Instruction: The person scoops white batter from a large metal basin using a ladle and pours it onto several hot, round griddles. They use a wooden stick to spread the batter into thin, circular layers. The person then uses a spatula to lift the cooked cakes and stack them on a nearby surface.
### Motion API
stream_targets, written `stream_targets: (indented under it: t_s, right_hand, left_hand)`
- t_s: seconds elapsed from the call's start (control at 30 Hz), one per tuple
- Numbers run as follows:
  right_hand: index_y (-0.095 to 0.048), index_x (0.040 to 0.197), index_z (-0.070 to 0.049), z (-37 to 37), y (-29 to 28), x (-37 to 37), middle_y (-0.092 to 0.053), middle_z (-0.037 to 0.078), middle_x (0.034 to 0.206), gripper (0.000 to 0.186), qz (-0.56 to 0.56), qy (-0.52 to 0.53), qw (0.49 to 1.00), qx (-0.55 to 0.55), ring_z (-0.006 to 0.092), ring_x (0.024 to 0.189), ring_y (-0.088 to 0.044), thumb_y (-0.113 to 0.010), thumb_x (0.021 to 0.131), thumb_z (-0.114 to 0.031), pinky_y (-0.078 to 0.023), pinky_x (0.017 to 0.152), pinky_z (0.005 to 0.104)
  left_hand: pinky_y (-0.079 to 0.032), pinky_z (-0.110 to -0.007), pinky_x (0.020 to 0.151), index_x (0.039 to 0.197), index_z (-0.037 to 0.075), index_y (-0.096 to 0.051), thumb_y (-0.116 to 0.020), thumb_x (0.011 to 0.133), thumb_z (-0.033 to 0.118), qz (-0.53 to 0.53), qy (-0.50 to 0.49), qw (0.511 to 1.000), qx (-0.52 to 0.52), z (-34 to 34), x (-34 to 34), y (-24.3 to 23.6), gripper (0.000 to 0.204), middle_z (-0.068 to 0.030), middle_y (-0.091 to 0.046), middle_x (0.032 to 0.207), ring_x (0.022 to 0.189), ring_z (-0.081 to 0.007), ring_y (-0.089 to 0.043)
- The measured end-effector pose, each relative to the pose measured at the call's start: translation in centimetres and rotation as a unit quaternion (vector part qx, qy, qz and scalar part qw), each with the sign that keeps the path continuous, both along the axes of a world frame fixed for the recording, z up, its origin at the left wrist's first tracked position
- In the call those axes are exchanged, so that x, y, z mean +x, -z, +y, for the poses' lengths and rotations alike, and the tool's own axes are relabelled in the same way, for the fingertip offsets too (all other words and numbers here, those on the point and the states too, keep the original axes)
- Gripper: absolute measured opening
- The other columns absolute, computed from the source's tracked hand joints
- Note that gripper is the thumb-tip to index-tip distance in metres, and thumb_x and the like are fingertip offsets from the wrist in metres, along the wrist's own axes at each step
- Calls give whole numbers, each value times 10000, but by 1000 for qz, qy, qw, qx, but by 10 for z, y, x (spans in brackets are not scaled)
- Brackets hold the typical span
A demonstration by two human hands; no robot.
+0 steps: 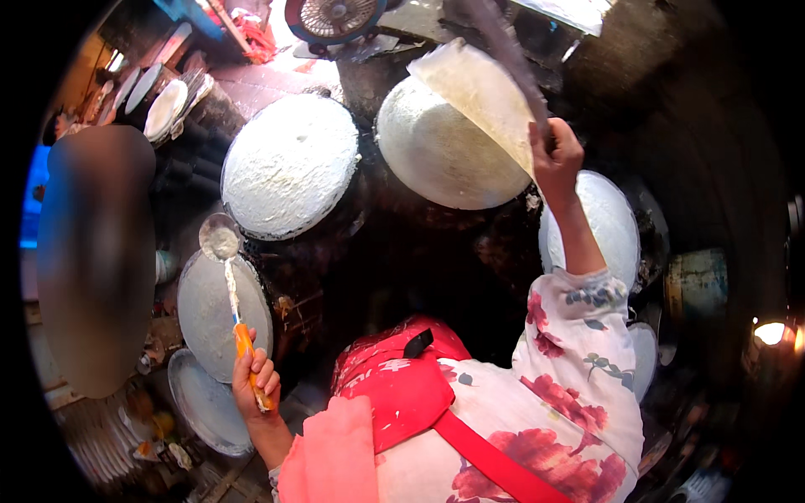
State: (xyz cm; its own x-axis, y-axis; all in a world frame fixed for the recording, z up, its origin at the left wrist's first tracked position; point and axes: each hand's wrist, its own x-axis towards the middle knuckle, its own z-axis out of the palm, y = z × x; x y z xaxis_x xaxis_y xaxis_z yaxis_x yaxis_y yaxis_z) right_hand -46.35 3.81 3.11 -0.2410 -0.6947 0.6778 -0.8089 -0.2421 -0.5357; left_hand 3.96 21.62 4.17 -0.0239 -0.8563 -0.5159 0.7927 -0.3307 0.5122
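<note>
We see the ladle (220, 243) in the left hand (256, 381) over the middle-left pan (203, 310), which has the near-left pan (205, 411) just behind it and the far-left pan (289, 168) ahead and to its right. Right of that last one lies the far-right pan (436, 155), where a sheet (482, 84) hangs partly over the far side, beside the long tool (511, 50) in the right hand (559, 159). Beyond both we find a fan (335, 17), and to the right, another pan (610, 222) sits between the forearm (580, 239) and a bucket (698, 283).

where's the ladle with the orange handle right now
The ladle is in the left hand, left of centre in the head view; its bowl shows at the upper edge of the greyish round surface.
</note>
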Motion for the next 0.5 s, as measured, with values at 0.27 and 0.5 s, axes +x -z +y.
stream_targets:
  t_s: [0.27,0.5]
  right_hand:
    - [-566,780,-31,194,-97,46,-424,-44,583,153,-141,108,972,153,31,532,-388,-604,859,-156,-317,479,220]
    - [-592,805,-44,405,-164,103,-484,-56,657,181,-128,356,906,192,35,607,-445,-641,815,-217,-382,557,223]
  left_hand:
    - [-352,-188,355,1265,54,-409,-429,950,141,2,277,961,-3,-24,0,6,328,-3,-397,687,431,-60,-379]
    - [-317,-186,346,1228,65,-440,-494,919,144,-17,561,827,36,-25,31,-9,323,0,-390,677,443,-62,-365]
